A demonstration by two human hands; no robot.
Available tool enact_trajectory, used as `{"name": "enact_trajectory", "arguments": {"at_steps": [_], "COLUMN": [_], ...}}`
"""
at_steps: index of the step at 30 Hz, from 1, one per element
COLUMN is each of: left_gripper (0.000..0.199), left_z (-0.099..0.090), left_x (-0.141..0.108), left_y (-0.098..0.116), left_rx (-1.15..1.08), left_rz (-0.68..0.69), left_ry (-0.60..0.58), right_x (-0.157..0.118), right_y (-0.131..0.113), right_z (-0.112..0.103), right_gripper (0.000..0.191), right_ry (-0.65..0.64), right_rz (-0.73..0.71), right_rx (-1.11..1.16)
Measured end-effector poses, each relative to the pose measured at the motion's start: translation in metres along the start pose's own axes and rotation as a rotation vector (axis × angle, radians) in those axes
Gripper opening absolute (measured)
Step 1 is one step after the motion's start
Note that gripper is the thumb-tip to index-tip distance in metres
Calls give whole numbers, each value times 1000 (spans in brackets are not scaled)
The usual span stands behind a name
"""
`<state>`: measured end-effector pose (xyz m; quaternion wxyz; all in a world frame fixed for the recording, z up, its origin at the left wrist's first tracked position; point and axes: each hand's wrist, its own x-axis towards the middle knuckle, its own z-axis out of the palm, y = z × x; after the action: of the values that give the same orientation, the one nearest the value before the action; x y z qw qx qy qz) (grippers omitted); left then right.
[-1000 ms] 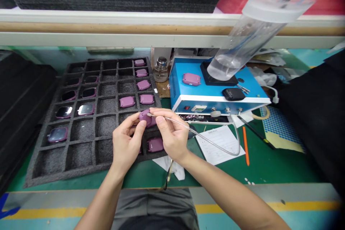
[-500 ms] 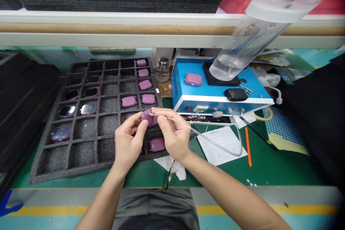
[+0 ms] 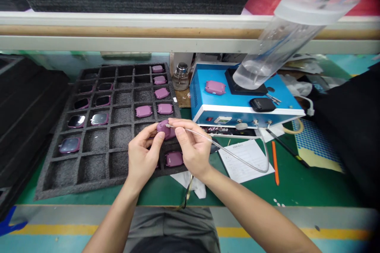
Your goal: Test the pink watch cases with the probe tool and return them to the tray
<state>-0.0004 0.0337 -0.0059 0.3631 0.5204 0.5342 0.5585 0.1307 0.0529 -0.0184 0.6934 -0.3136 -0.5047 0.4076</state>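
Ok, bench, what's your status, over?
Left hand gripping purple case. Right hand holding clear tube, tip at the case. Tube loops over white paper, hands unobstructed.

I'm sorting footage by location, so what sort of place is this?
Probably an electronics assembly workbench: a foam tray of purple watch-like cases, a blue machine with tubing, and a printed sheet.

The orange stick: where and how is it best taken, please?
Probably grip the orange stick at its middle, from above, fingers across its two long sides. It is long and narrow, and lies on the green table running from near to far, with the paper close on its left.
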Motion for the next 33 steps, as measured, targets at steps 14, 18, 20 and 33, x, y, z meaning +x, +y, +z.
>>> {"name": "enact_trajectory", "arguments": {"at_steps": [14, 18, 20, 33], "left_gripper": [29, 31, 30, 32], "left_z": [0, -1, -1, -37], "left_x": [0, -1, 0, 12], "left_y": [1, 2, 2, 30], "left_rx": [19, 17, 13, 488], "left_rz": [-14, -23, -22, 149], "left_ry": [1, 3, 1, 22], "right_x": [0, 0, 0, -13], "right_y": [0, -1, 0, -4], "right_z": [0, 0, 0, -6], "right_gripper": [12, 13, 13, 19], "right_ry": [2, 0, 1, -160], "right_rz": [12, 11, 6, -191], "right_rx": [-30, -81, -81, -161]}}
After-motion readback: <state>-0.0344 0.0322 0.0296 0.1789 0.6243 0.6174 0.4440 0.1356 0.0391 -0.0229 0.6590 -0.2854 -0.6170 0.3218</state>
